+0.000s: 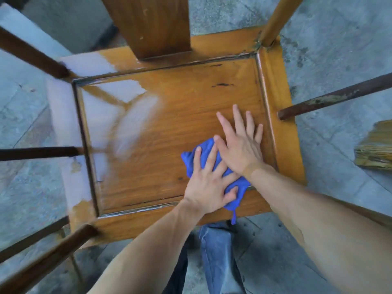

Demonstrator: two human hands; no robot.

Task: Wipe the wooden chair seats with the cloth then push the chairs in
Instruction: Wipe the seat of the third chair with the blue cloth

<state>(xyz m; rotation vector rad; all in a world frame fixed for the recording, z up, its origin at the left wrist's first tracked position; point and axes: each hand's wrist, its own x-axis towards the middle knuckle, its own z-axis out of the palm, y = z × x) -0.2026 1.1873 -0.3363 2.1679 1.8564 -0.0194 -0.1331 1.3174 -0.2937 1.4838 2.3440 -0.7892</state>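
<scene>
A wooden chair seat [169,115] fills the view from above, with a raised rim and a glossy, glaring patch on its left half. A crumpled blue cloth [202,149] lies on the seat's near right part. My left hand [209,185] lies flat on the cloth with fingers spread and the thumb tucked against a fold. My right hand [239,143] presses flat partly on the cloth and partly on the bare wood, its palm overlapping my left fingers. The chair's back splat [148,24] rises at the far edge.
Dark armrest rails [339,96] stick out on the right, and more rails [36,153] on the left. A worn wooden piece [375,147] shows at the right edge. Grey stone floor [339,39] surrounds the chair. My jeans leg [218,257] stands just before the seat's front edge.
</scene>
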